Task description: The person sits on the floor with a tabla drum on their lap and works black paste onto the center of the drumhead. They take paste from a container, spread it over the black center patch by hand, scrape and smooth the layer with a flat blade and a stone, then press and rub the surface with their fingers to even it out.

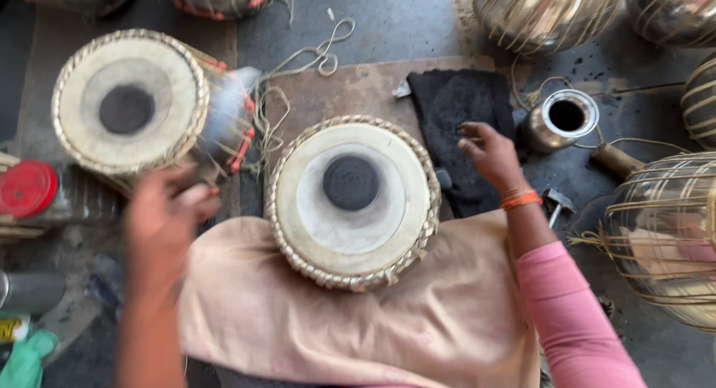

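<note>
A small drum [352, 202] with a pale skin, a black centre spot and a braided rim stands on a beige cloth [418, 313] in front of me. My right hand [488, 153] hovers over a black cloth [459, 127] just right of the drum, fingers loosely spread, holding nothing. My left hand [165, 216] is blurred at the left, close to a second drum [128, 101] with red lacing; whether it grips anything I cannot tell.
A small metal pot [561, 120] stands right of the black cloth, with a wooden-handled tool [616, 160] beside it. Metal drum shells laced with straps [660, 239] crowd the right and top. A red-lidded jar [30, 188] lies at left. Loose cord [313, 60] lies behind.
</note>
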